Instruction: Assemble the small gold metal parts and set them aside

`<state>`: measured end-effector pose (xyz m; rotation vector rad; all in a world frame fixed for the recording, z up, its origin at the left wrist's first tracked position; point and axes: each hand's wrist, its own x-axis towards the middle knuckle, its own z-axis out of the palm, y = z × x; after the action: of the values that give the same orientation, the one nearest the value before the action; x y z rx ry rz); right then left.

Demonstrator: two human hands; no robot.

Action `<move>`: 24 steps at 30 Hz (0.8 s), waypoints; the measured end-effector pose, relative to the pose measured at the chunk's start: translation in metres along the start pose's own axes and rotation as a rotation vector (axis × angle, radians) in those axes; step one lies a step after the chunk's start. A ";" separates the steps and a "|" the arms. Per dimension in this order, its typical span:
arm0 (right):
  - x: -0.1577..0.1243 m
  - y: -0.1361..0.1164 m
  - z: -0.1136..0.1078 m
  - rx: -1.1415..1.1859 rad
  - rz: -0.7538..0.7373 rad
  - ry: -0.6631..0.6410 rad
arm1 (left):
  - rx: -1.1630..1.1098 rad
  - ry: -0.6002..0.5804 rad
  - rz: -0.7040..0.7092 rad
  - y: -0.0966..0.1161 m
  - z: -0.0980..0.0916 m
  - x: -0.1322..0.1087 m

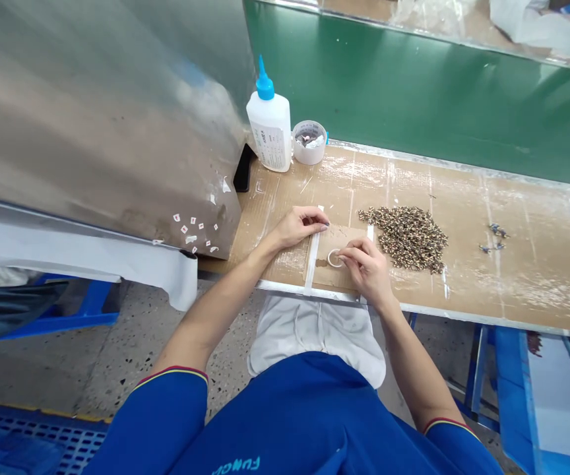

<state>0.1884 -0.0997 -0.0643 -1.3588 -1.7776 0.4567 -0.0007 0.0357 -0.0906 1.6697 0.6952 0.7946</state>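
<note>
Cardboard bench (537, 264), white ring (329, 258) between left hand (299, 226) and right hand (365, 269)

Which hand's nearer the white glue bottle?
Left hand: nearer, below the white glue bottle in this view. Right hand: farther, below and to the right of it.

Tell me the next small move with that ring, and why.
Probably pick one piece from the heap of small speckled brown pieces with the left hand: it lies open and free on the brown cardboard bench cover, while the right hand pinches the small white ring, and the heap sits just beyond them.
</note>
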 end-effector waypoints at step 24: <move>0.056 0.023 0.019 0.338 0.192 0.215 | 0.073 -0.063 -0.063 0.009 -0.004 0.000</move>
<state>0.1836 -0.0365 -0.0693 -1.2866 -1.3326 0.6564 -0.0035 0.0358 -0.0807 1.7224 0.7365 0.6760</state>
